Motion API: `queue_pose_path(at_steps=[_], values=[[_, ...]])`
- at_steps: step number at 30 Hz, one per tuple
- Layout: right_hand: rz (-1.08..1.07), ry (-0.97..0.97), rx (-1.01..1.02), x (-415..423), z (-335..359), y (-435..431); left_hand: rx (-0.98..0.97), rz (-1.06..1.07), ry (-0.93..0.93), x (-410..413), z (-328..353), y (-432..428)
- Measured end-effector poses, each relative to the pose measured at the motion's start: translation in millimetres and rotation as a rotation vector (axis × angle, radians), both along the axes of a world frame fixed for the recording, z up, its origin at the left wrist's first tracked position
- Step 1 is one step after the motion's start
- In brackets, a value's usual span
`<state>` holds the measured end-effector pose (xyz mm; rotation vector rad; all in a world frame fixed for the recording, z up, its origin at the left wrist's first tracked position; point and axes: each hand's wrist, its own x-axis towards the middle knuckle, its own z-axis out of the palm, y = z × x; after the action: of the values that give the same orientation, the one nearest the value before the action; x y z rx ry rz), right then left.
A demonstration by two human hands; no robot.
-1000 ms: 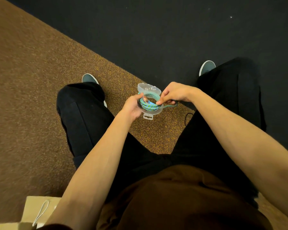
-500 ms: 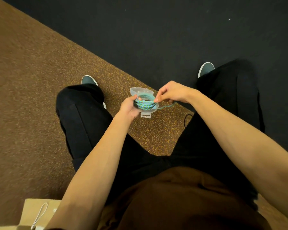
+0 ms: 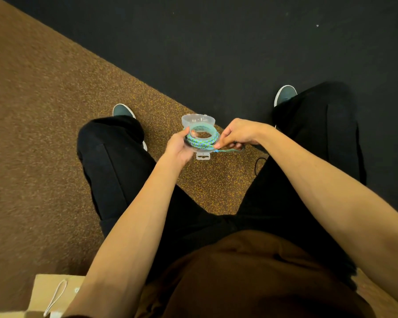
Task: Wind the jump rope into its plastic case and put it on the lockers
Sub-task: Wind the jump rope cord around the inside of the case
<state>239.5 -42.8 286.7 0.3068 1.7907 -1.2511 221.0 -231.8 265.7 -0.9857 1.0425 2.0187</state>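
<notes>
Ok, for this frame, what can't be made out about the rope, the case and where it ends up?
- Head view: the lockers are outside the frame.
- Jump rope: the loose end runs under the right hand, so what remains unwound is hidden.
- Plastic case: the left hand covers its near-left side; the closure is too small to read.
- Paper bag: cut off by the bottom edge, contents unseen.

The floor is brown speckled carpet (image 3: 44, 134) meeting black carpet (image 3: 239, 42) diagonally. Left of that seam stand one shoe (image 3: 122, 110) and a paper bag (image 3: 53, 292); the other shoe (image 3: 284, 94) stands right of it.
</notes>
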Motion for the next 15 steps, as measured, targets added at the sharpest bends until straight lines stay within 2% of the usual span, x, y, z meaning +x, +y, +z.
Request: queue_pose_path(at_steps=[9, 15], values=[[0.005, -0.028, 0.056, -4, 0, 8, 0.005, -0.082, 0.009, 4, 7, -2], [0.036, -0.072, 0.089, -4, -2, 11, 0.008, -0.253, 0.145, 8, 12, 0]])
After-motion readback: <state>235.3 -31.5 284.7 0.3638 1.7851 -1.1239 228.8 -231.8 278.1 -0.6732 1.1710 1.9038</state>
